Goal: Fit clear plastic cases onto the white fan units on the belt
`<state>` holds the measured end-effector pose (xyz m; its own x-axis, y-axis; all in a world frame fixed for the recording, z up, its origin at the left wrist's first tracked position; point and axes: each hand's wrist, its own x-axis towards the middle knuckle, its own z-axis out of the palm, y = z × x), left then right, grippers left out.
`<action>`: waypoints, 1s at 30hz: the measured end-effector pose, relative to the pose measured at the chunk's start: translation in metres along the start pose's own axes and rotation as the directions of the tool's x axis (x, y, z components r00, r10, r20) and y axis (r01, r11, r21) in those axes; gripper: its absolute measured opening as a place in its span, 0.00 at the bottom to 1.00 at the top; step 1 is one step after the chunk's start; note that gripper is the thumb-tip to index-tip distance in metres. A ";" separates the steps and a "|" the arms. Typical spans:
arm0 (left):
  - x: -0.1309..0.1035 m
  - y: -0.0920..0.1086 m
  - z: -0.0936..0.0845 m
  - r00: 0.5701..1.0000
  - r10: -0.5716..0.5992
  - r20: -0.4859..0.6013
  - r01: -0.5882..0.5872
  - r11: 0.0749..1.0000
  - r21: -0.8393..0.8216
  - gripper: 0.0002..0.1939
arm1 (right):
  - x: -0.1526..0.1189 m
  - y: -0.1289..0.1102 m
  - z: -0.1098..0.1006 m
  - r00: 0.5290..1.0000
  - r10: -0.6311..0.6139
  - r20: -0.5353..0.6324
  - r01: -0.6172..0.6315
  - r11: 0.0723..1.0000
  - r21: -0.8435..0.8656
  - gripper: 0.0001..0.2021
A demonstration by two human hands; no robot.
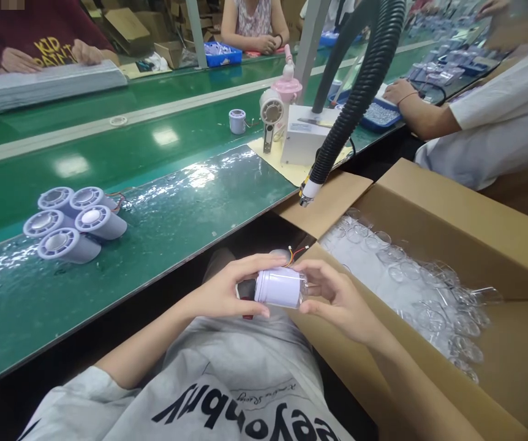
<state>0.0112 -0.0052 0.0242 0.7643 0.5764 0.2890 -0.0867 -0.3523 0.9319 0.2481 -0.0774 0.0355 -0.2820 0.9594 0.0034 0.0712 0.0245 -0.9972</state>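
Above my lap, my left hand (241,285) is wrapped round one end of a lavender cylindrical housing (279,288). Thin red and yellow wires (293,254) stick out beside it. My right hand (332,294) grips a clear plastic cup (302,286) at the housing's other end; the cup appears to be round the housing, but how far cannot be made out. Something dark with a red edge (245,297) shows at my left palm, partly hidden by the fingers. To my right, an open carton (507,337) holds several clear plastic cups (429,312).
Several lavender housings (73,242) stand on the green bench (163,226) at left. A black flexible hose (351,104) hangs above the carton. A handheld fan (272,110) and a single housing (237,121) stand farther back. Co-workers sit opposite and at right, near a blue tray (383,125).
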 end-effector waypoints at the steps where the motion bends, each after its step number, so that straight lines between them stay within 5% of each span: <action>1: 0.000 0.000 -0.001 1.000 0.016 0.007 -0.016 1.000 0.005 0.44 | 0.000 0.000 0.001 1.000 0.014 0.006 -0.014 0.999 0.035 0.20; 16: -0.008 0.003 -0.002 1.000 -0.007 0.014 0.007 1.000 -0.005 0.41 | 0.007 0.008 0.013 0.964 0.252 0.081 -0.265 0.913 0.310 0.23; 26: -0.010 0.002 0.001 1.000 -0.006 0.023 0.007 0.999 -0.046 0.41 | 0.010 0.007 0.025 0.886 0.435 0.160 -0.458 0.771 0.442 0.30; 30: -0.012 0.002 0.002 1.000 -0.014 0.006 0.014 1.000 -0.023 0.40 | 0.011 0.004 0.026 0.812 0.523 0.259 -0.579 0.668 0.468 0.30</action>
<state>0.0031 -0.0143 0.0224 0.7695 0.5766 0.2746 -0.0903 -0.3273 0.9406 0.2204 -0.0744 0.0294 -0.4395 0.7191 -0.5383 -0.2367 -0.6708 -0.7029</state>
